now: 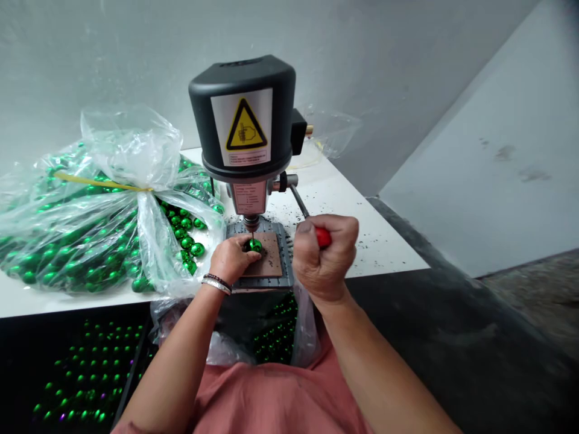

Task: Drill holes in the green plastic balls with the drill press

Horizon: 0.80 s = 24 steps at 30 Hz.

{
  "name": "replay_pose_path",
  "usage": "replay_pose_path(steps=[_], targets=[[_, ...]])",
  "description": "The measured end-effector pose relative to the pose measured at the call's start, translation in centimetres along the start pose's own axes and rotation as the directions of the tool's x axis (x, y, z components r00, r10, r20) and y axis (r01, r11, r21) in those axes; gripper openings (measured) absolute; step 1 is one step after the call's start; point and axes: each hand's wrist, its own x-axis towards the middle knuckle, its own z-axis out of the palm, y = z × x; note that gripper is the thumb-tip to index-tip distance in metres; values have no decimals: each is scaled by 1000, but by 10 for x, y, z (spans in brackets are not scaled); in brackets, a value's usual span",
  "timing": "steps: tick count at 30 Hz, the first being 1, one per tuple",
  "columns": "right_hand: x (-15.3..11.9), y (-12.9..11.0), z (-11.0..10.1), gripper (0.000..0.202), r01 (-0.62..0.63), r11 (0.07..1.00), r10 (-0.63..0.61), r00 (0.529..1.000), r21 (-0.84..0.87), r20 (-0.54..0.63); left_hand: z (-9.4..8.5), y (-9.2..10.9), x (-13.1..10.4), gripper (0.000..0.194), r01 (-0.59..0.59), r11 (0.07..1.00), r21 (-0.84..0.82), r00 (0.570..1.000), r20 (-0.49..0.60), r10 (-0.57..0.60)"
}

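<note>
A small bench drill press (pixel 242 120) with a yellow warning label stands in front of me. Under its bit, a shiny green ball (pixel 256 245) rests on a brown board (pixel 270 265) on the grey base. My left hand (pixel 230 258) is closed on the ball, thumb and fingers at its left side. The drill bit (pixel 253 236) comes down to the top of the ball; whether it has entered is too small to tell. My right hand (pixel 324 256) is wrapped in a fist round the red-knobbed feed lever (pixel 322 237) at the right of the drill press.
On the left of the white table (pixel 384 253) lies a large clear plastic bag (pixel 76 229) of green balls, some spilling out beside the base. Dark shavings lie at the right. Below are a dark tray (pixel 85 374) of green balls and an open bag on my lap.
</note>
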Motion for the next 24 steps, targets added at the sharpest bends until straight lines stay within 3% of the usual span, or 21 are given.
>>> replay_pose_path(steps=[5, 9, 13, 16, 18, 21, 24], targets=[[42, -18, 5, 11, -62, 998, 62, 998, -1, -27, 3, -2, -1, 40, -23, 1000, -15, 1000, -21, 23], [81, -28, 7, 14, -94, 995, 96, 993, -26, 68, -2, -6, -14, 41, -12, 998, -56, 999, -41, 9], [86, -27, 9, 14, -105, 994, 106, 991, -15, 81, -16, -10, -36, 39, -99, 981, -168, 977, 173, 128], [82, -28, 8, 16, -135, 991, 135, 987, -7, 82, -22, -14, -43, 47, -50, 947, -317, 951, 274, 142], [81, -29, 8, 17, -155, 988, 154, 983, 2, 96, -22, -18, -41, 40, 37, 896, -443, 978, 199, 58], [82, -31, 7, 16, -160, 987, 157, 982, 19, 105, -19, -20, -33, 24, 116, 714, -690, 993, 70, -93], [83, -31, 7, 15, -165, 986, 162, 982, 23, 102, -15, -18, -27, 15, 138, 584, -800, 989, 80, -123]])
